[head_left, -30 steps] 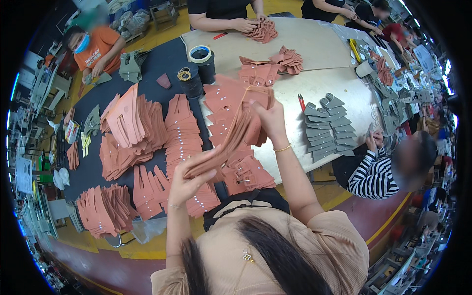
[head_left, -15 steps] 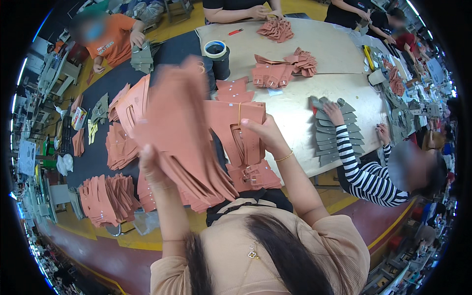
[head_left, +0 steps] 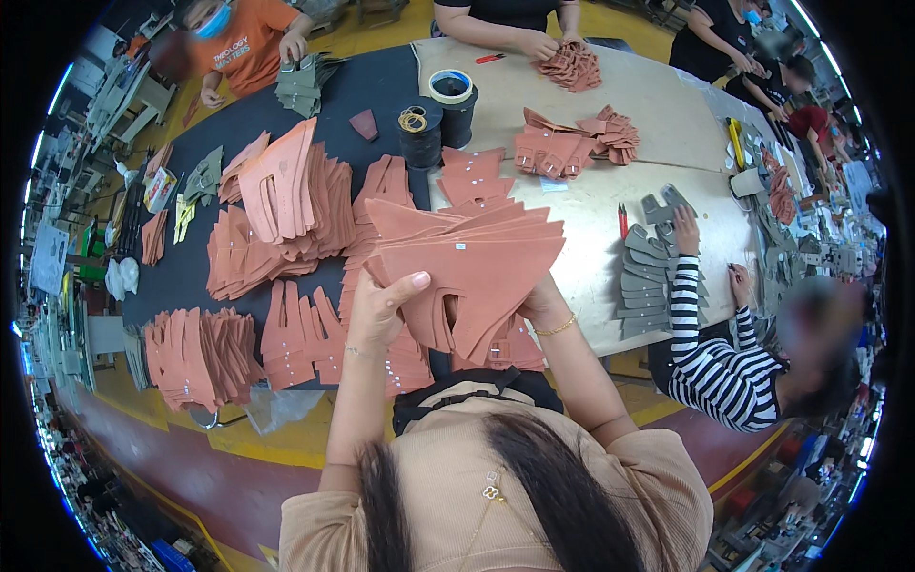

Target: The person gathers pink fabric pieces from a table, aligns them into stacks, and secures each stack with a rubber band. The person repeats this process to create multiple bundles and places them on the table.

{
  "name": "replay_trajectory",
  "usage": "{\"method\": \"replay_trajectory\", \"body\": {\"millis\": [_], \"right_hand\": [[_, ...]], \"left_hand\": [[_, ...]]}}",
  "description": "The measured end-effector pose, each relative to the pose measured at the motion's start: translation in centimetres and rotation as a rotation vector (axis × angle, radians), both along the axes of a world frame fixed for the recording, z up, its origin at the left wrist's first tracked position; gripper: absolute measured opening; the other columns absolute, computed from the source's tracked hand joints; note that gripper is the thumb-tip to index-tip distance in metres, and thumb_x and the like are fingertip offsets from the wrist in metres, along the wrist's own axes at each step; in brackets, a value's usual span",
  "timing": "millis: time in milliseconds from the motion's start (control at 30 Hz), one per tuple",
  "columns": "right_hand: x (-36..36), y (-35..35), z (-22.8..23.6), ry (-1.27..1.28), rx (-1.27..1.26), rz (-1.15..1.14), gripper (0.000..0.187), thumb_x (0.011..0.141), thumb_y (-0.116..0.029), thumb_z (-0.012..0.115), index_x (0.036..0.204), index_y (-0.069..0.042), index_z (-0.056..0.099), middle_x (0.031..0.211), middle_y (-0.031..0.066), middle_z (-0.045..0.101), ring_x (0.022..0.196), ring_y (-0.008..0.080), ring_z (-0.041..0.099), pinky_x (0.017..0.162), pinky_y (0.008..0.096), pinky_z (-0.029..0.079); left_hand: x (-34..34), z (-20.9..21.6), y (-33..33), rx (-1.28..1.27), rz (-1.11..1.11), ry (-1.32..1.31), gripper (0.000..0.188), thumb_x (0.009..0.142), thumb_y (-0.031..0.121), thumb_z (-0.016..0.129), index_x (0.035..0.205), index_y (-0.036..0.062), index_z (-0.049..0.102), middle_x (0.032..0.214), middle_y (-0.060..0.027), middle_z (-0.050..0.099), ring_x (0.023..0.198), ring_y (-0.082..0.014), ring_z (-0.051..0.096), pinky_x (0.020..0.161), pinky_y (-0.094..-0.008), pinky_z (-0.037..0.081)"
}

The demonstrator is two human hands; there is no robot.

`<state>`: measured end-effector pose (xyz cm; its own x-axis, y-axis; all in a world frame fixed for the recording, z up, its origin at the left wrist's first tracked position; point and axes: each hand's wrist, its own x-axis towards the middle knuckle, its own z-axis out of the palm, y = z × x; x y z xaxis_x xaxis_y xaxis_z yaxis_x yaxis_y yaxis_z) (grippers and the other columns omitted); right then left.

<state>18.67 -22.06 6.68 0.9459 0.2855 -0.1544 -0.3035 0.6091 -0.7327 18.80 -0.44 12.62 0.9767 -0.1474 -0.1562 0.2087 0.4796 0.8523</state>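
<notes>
In front of my chest I hold a thick stack of reddish-brown cut shoe-upper pieces (head_left: 477, 262), fanned a little at its far edge. A small white tag and a cut-out slot show on the top piece. My left hand (head_left: 381, 307) grips the stack's left edge, thumb on top and fingers underneath. On the opposite side my right hand (head_left: 545, 299) holds it from below, its fingers mostly hidden. More reddish-brown pieces (head_left: 386, 186) lie on the table just beyond, and another batch (head_left: 519, 345) shows partly under the stack.
Large piles of like pieces (head_left: 286, 191) (head_left: 202, 357) cover the left of the dark table top. Farther off stand black tins (head_left: 419, 148) (head_left: 456, 119), one with yellow rubber bands on it. At right, a person in striped sleeves (head_left: 686, 286) handles grey-green pieces (head_left: 643, 286). Others work across the table.
A blurred stack upright in my left hand and a rubber-banded one in my right have given way to one stack held level between both hands. The band no longer shows.
</notes>
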Motion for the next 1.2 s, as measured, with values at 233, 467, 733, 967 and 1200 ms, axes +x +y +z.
{"method": "replay_trajectory", "body": {"millis": [233, 467, 733, 967, 1200], "right_hand": [[-0.7, -0.4, -1.1, 0.054, 0.254, -0.042, 0.042, 0.097, -0.028, 0.054, 0.131, -0.002, 0.048, 0.122, 0.0104, 0.059, 0.102, 0.0168, 0.063, 0.080, 0.0302, 0.056], [0.6, -2.1, 1.4, 0.192, 0.359, 0.264, 0.055, 0.098, -0.049, 0.045, 0.113, 0.002, 0.058, 0.107, 0.0105, 0.064, 0.096, 0.0161, 0.063, 0.085, 0.0318, 0.053], [0.5, -1.1, 4.3, -0.075, 0.114, 0.428, 0.023, 0.090, -0.025, 0.067, 0.092, -0.003, 0.059, 0.108, 0.0068, 0.061, 0.099, 0.0133, 0.060, 0.087, 0.0275, 0.048], [-0.2, 0.0, 5.5, -0.092, 0.224, 0.486, 0.024, 0.092, -0.028, 0.064, 0.090, -0.008, 0.052, 0.096, -0.0011, 0.052, 0.091, 0.0081, 0.051, 0.084, 0.0241, 0.043], [1.1, -0.9, 4.8, -0.136, 0.761, 0.077, 0.021, 0.100, -0.033, 0.048, 0.094, -0.013, 0.044, 0.061, -0.0069, 0.034, 0.058, 0.0091, 0.038, 0.063, 0.0249, 0.041]], "left_hand": [[0.1, -0.2, 0.8, 0.088, -0.052, -0.062, 0.045, 0.074, 0.008, 0.079, 0.113, -0.0025, 0.059, 0.104, -0.0097, 0.067, 0.095, -0.0169, 0.064, 0.087, -0.0311, 0.051], [-0.5, 0.7, 1.2, 0.044, -0.177, -0.029, 0.051, 0.069, 0.010, 0.080, 0.114, -0.0040, 0.059, 0.104, -0.0109, 0.067, 0.095, -0.0176, 0.064, 0.087, -0.0322, 0.051], [-0.9, 1.7, 1.6, 0.054, -0.265, -0.065, 0.051, 0.066, 0.008, 0.079, 0.112, -0.0054, 0.060, 0.103, -0.0122, 0.068, 0.093, -0.0182, 0.064, 0.087, -0.0325, 0.050], [-1.8, 1.2, 1.3, 0.079, -0.246, -0.015, 0.055, 0.063, 0.009, 0.080, 0.111, -0.0059, 0.060, 0.102, -0.0119, 0.067, 0.092, -0.0185, 0.064, 0.086, -0.0327, 0.050], [-2.2, 0.4, 2.5, 0.155, 0.034, -0.061, 0.077, 0.060, 0.012, 0.079, 0.127, -0.0056, 0.046, 0.111, -0.0129, 0.061, 0.100, -0.0239, 0.062, 0.091, -0.0360, 0.050]]}}
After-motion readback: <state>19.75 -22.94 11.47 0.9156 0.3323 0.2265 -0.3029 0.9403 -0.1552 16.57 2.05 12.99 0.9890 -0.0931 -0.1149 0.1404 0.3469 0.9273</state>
